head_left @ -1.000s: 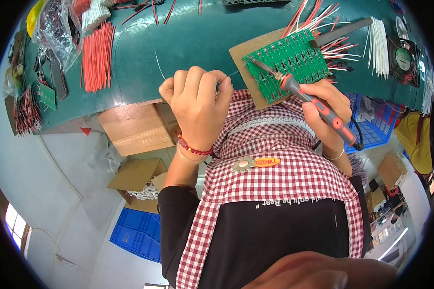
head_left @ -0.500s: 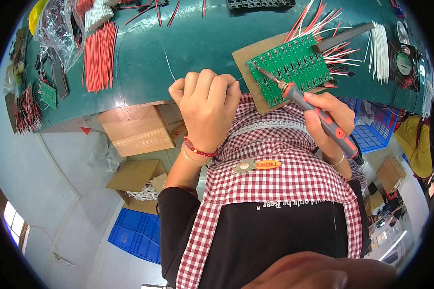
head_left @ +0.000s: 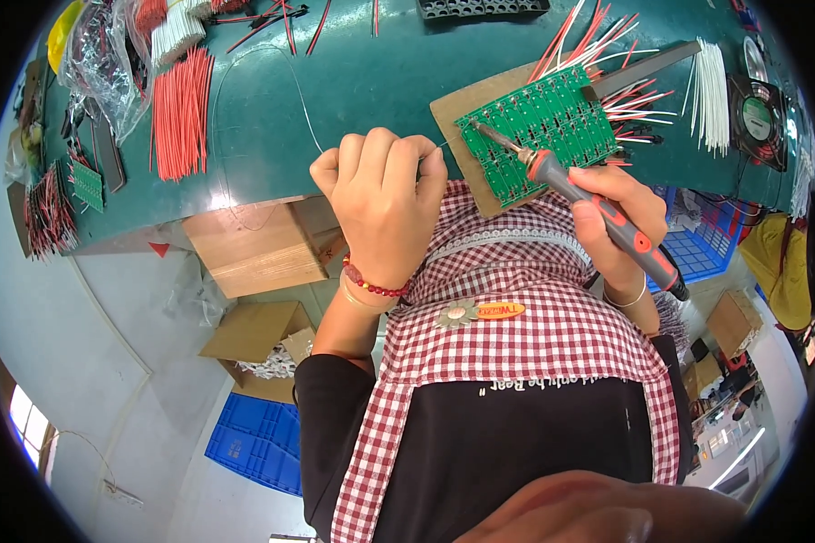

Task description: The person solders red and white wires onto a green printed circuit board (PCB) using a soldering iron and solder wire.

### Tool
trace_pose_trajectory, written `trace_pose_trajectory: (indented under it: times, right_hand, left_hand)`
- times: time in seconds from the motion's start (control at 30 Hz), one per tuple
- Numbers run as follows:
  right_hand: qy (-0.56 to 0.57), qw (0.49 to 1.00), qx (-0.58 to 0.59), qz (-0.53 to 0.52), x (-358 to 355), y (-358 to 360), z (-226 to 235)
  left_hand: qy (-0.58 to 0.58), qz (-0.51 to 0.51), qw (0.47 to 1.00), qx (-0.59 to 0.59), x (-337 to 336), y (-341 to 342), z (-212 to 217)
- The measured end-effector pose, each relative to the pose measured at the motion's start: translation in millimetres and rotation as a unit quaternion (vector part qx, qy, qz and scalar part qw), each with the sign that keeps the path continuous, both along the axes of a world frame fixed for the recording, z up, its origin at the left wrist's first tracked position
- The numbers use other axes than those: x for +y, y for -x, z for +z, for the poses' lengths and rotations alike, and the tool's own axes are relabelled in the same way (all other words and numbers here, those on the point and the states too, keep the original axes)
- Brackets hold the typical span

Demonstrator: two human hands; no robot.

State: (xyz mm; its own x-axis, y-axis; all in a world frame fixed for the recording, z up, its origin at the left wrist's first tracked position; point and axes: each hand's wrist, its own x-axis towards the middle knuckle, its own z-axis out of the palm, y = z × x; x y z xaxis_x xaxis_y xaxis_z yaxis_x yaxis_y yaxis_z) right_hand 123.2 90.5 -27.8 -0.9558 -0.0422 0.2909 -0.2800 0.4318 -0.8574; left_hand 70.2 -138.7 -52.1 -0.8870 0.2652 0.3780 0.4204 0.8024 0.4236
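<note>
While the right hand (head_left: 611,213) grips a soldering iron (head_left: 570,185), tip on the green circuit board (head_left: 539,127) ahead, the left hand (head_left: 380,195) pinches solder wire (head_left: 303,109) to feed it

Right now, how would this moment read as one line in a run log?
left hand: pinches solder wire | right hand: grips soldering iron, tip on green board | bench: red wires

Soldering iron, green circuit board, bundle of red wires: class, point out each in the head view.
soldering iron (head_left: 598,206), head view, on its grey and red handle.
green circuit board (head_left: 552,122), head view, board's middle.
bundle of red wires (head_left: 181,113), head view, mid-bundle.
</note>
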Motion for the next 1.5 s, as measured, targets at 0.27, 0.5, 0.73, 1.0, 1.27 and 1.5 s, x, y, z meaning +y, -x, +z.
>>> trace_pose_trajectory:
  times: [0.27, 0.5, 0.73, 1.0, 1.27, 1.5]
  right_hand:
    - [-0.008, 1.0, -0.002, -0.026, 6, -2, 0]
    - [-0.003, 0.999, -0.024, -0.041, 8, 2, 3]
    - [-0.019, 0.999, -0.017, -0.024, 7, 6, 5]
    - [-0.022, 1.0, -0.018, 0.002, 8, 1, 8]
    - [-0.019, 0.999, -0.012, -0.037, 14, 2, 12]
    - [-0.021, 0.999, -0.002, -0.027, 14, 6, 5]
  left_hand:
    - [-0.003, 0.0, 1.0, -0.014, 3, -1, 2]
    - [-0.005, -0.011, 1.0, -0.003, 12, 2, -2]
    - [-0.006, -0.008, 1.0, 0.002, 15, 6, -5]
    - [0.003, -0.025, 1.0, -0.011, 19, -1, -5]
    - [-0.027, -0.023, 0.999, 0.016, 26, 9, -4]
    - [-0.02, -0.026, 0.999, 0.011, 32, 13, -9]
